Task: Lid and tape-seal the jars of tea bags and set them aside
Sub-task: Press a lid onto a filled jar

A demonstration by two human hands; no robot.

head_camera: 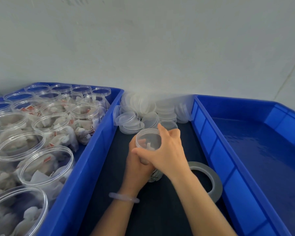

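A clear plastic jar of tea bags (148,142) stands on the dark mat between two blue crates, with a clear lid on its mouth. My left hand (138,169) grips the jar's body from the near left. My right hand (169,147) curls round the lid's rim from the right, thumb on the near side. A grey roll of tape (209,179) lies flat on the mat just right of my right forearm. A heap of clear lids (143,111) lies behind the jar against the wall.
The blue crate on the left (95,147) is packed with several open jars of tea bags (46,166). The blue crate on the right (228,167) holds nothing that shows. A pale wall (143,48) closes the back. A pale bangle (124,197) circles my left wrist.
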